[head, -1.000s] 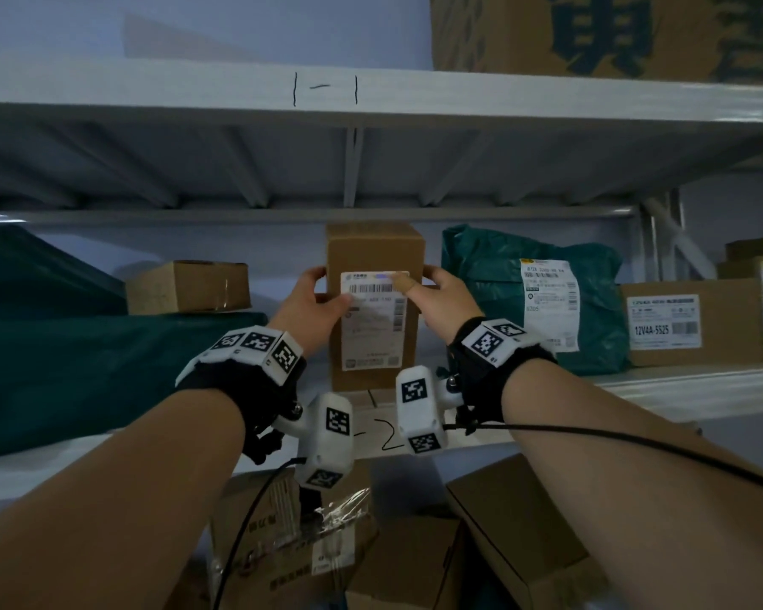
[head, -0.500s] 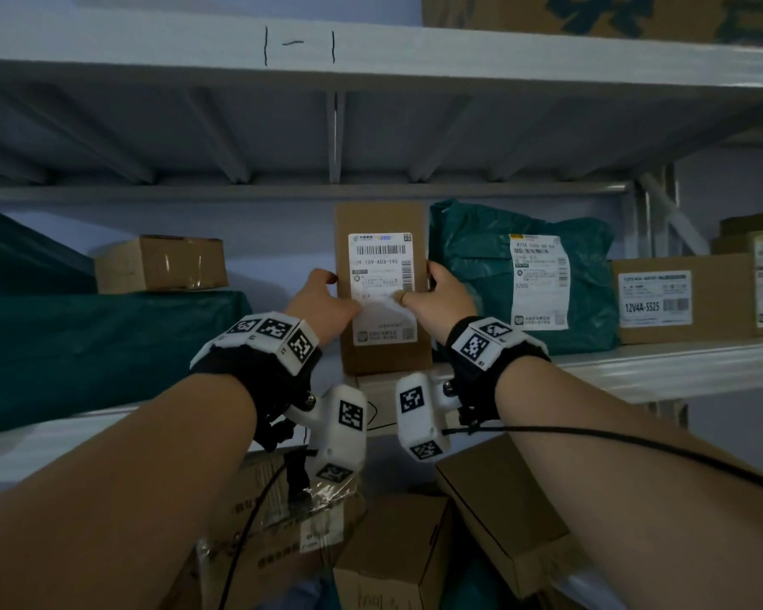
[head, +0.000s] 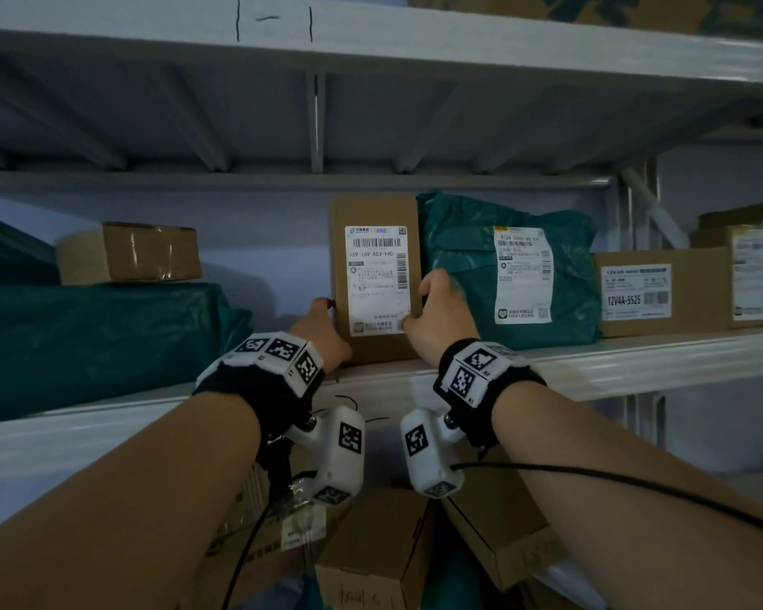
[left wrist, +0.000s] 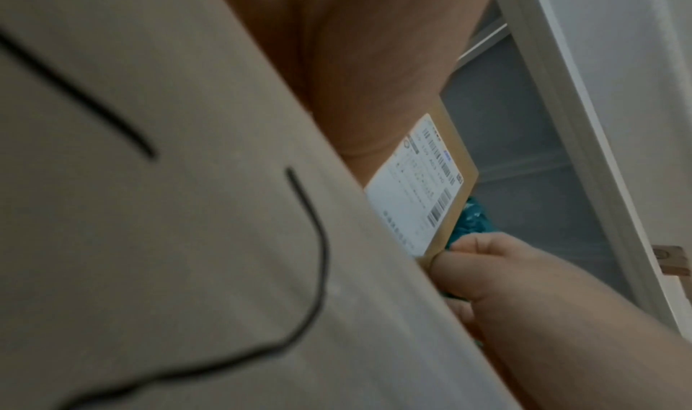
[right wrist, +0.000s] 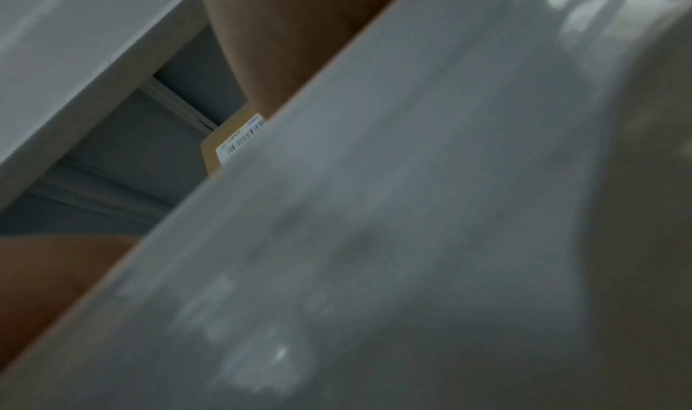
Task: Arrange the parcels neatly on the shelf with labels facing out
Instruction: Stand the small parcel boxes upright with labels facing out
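A person's two bare forearms reach up to a grey metal shelf [head: 635, 358]. Between the hands stands a tall brown box [head: 373, 209], upright on the shelf, its white label [head: 377, 279] facing outward. The left hand [head: 320, 332] grips the box's lower left edge, fingers curled round the side. The right hand [head: 437, 314] grips the lower right edge, thumb on the label's bottom corner, fingers wrapped behind.

Just right of the box, touching it, leans a green bag [head: 459, 257] with its own label facing out. Further right on the same shelf sits a low carton [head: 661, 292], label forward, with more cartons past it. To the left, well apart from the box, lies a large green parcel [head: 98, 341] with a small taped carton [head: 128, 253] on top.

Below the shelf, loose cartons [head: 371, 548] lie jumbled.

The left wrist view shows the box's label [left wrist: 419, 185] and the right hand's fingers [left wrist: 475, 256] pinching its edge. The right wrist view is mostly blurred shelf edge.
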A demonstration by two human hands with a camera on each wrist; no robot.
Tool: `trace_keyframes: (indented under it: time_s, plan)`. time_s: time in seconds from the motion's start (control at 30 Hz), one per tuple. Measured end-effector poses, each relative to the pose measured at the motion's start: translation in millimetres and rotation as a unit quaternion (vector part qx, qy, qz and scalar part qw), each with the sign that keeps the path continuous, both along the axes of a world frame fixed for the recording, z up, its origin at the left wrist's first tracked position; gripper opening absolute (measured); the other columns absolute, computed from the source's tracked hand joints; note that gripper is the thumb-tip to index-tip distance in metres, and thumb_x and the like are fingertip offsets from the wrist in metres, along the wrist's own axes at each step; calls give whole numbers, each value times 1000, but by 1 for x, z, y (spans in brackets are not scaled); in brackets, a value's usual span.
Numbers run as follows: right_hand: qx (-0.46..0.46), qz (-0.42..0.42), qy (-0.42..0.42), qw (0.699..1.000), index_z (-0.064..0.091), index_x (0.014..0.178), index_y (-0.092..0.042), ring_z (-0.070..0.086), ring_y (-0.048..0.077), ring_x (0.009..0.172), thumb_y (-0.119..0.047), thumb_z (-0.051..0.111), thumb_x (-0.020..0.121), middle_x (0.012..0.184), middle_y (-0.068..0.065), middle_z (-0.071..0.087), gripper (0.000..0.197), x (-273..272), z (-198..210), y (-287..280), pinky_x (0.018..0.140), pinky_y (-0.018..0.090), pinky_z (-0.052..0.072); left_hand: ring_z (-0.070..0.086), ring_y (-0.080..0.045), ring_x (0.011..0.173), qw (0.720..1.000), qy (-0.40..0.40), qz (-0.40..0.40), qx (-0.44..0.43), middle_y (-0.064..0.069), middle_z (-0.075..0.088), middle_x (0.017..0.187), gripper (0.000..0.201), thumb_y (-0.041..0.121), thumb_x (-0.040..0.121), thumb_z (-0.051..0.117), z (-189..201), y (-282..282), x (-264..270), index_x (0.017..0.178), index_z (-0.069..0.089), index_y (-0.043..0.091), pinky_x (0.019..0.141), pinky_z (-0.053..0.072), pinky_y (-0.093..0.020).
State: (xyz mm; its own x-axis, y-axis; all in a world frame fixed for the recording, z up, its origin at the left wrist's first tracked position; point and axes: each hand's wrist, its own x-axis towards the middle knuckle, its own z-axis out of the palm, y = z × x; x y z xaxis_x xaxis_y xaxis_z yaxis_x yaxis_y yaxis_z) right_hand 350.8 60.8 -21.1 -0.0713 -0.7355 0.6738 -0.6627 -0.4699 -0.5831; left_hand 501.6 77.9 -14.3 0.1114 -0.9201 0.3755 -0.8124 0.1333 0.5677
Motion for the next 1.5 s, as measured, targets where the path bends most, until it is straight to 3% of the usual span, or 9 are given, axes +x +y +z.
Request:
trace_keyframes:
  time_s: [0.2, 0.4, 0.6, 0.7, 0.87, 0.97, 1.07, 1.33, 1.5]
  plan:
    - [23, 16, -5, 1000, 46, 83, -17, 51, 19, 76, -12, 56, 85, 91, 5, 56, 11, -4, -3, -4, 57, 26, 35, 61, -29, 108, 999, -32, 12, -9, -16, 58, 126, 62, 15, 88, 59, -4, -4, -1, 143, 29, 12, 73, 42, -26]
    - [40, 48, -13, 998, 59, 83, -14, 68, 30, 88, -22, 56, 87, 96, 9, 67, 9, -3, -4, -1, 87, 42, 55, 65, -28, 103, 1000, 2, 9, 0, -15, 64, 122, 56, 20, 83, 68, -4, -10, 6, 133, 45, 10, 85, 52, -33]
    - [46, 43, -4, 998, 57, 75, -19, 70, 28, 85, -23, 54, 88, 91, 9, 70, 15, -3, -5, 4, 84, 39, 57, 61, -28, 110, 1000, -20, -3, 9, -13, 57, 131, 65, 15, 78, 70, -6, -12, 10, 137, 43, 16, 82, 49, -27]
    - [54, 45, -4, 998, 63, 84, -14, 70, 28, 86, -24, 54, 88, 96, 10, 71, 14, -4, -5, 3, 84, 40, 57, 65, -33, 103, 999, 23, -26, 8, -18, 64, 122, 65, 13, 75, 69, -9, -13, 12, 136, 44, 17, 87, 55, -36]
    - [60, 47, -2, 997, 67, 88, -11, 70, 26, 84, -25, 54, 88, 95, 9, 72, 19, -5, -6, 1, 83, 39, 58, 64, -26, 89, 998, 60, -9, -26, -15, 66, 111, 46, 18, 81, 65, -9, -12, 15, 126, 51, 14, 78, 53, -29]
    - [69, 55, -6, 996, 67, 89, -10, 71, 23, 75, -25, 53, 88, 85, 8, 72, 21, -5, -4, 3, 73, 32, 59, 56, -24, 75, 993, 114, -4, -33, -12, 61, 72, 5, 10, 84, 56, -7, -6, 16, 89, 56, 12, 75, 48, -31]
    - [86, 68, -18, 994, 67, 89, -8, 66, 17, 56, -22, 52, 88, 71, 6, 68, 20, -6, -3, 4, 62, 27, 56, 49, -21, 59, 989, 146, 12, -13, -5, 51, 61, 28, 8, 88, 50, -4, -9, 17, 60, 49, 11, 59, 42, -26]
    - [109, 127, -32, 985, 61, 72, -13, 65, 18, 57, -23, 52, 88, 63, 4, 65, 21, -10, -3, -2, 73, 36, 61, 47, -9, 54, 975, 215, 49, -6, 3, 50, 63, 31, 10, 92, 49, -4, -6, 18, 62, 46, 18, 53, 38, -16]
    - [128, 145, -37, 980, 59, 65, -14, 57, 16, 50, -23, 53, 90, 61, 2, 63, 27, -16, -1, -3, 54, 26, 48, 49, -12, 55, 977, 200, 70, -4, -2, 54, 67, 27, 11, 92, 48, -4, 10, 17, 66, 51, 13, 56, 37, -17]
